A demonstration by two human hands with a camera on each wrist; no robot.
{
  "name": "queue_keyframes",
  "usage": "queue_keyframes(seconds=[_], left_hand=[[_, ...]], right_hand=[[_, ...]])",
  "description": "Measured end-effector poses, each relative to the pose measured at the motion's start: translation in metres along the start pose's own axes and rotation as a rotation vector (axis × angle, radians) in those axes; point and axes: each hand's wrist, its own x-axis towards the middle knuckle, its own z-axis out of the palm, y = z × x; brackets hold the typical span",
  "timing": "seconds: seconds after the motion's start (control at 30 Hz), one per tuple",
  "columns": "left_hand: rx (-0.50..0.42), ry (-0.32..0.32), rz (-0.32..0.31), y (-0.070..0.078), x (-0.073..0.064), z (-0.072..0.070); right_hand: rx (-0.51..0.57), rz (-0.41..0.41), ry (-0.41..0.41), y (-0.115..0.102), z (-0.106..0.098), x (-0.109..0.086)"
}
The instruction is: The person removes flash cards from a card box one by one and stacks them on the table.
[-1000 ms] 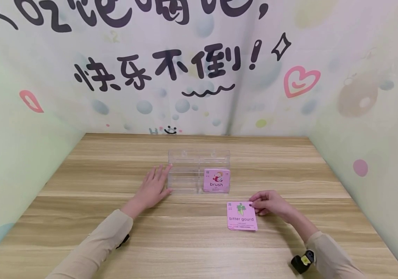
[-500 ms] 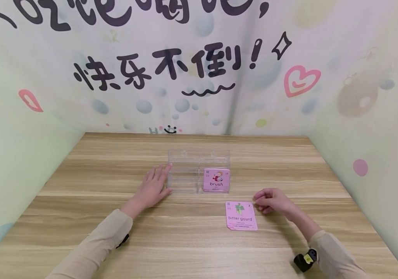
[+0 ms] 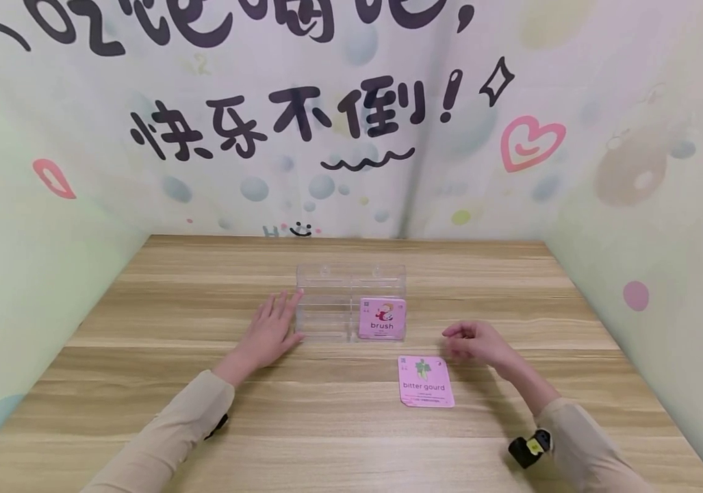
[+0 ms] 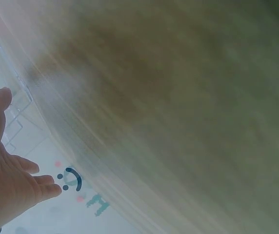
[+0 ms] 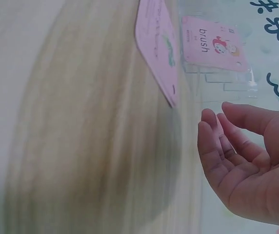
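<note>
A clear plastic card holder (image 3: pixel 324 320) stands mid-table, split into a left and a right section. Pink cards with "brush" on the front one (image 3: pixel 382 319) sit in its lower right slot. My left hand (image 3: pixel 269 333) rests with spread, straight fingers against the holder's left side. Flat on the wood in front lies a pink "bitter gourd" card stack (image 3: pixel 426 381), with a small hole in its upper right corner. Just beyond that corner hovers my right hand (image 3: pixel 478 344), fingers loosely curled; in the right wrist view nothing is between thumb and fingers.
The wood-grain table (image 3: pixel 326 438) is enclosed by printed cloth walls (image 3: pixel 351 198) at the back and both sides. A small black camera (image 3: pixel 530 448) is strapped at my right wrist.
My right hand has let go of the bitter gourd cards and moved slightly up and away from them. The stack has settled flat on the table. The left hand has stayed put.
</note>
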Motion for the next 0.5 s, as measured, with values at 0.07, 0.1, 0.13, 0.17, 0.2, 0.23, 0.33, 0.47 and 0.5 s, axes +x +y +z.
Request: queue_keyframes(seconds=[0.07,0.1,0.13,0.17,0.2,0.23,0.33,0.47,0.5], left_hand=[[-0.002,-0.007,-0.006,0.0,0.0,0.0],[-0.005,-0.012,-0.01,0.001,0.0,0.0],[-0.004,-0.017,-0.013,0.001,0.0,-0.001],[-0.008,-0.022,-0.018,0.001,0.001,-0.001],[-0.01,-0.027,-0.023,0.002,0.001,-0.001],[-0.012,-0.031,-0.027,0.002,0.001,-0.001],[-0.012,-0.038,-0.032,0.003,0.001,-0.002],[-0.009,-0.043,-0.035,0.002,0.001,-0.002],[-0.008,-0.041,-0.034,0.002,0.001,-0.002]], right_hand=[[0.001,-0.016,0.002,-0.003,0.001,0.001],[-0.002,-0.025,0.004,-0.005,0.001,0.002],[-0.008,-0.034,0.005,-0.006,0.002,0.002],[-0.012,-0.041,0.01,-0.008,0.003,0.002],[-0.018,-0.046,0.019,-0.009,0.004,0.002],[-0.023,-0.052,0.029,-0.01,0.005,0.002],[-0.032,-0.067,0.051,-0.011,0.008,0.002],[-0.038,-0.085,0.079,-0.012,0.012,0.005],[-0.039,-0.093,0.085,-0.013,0.013,0.006]])
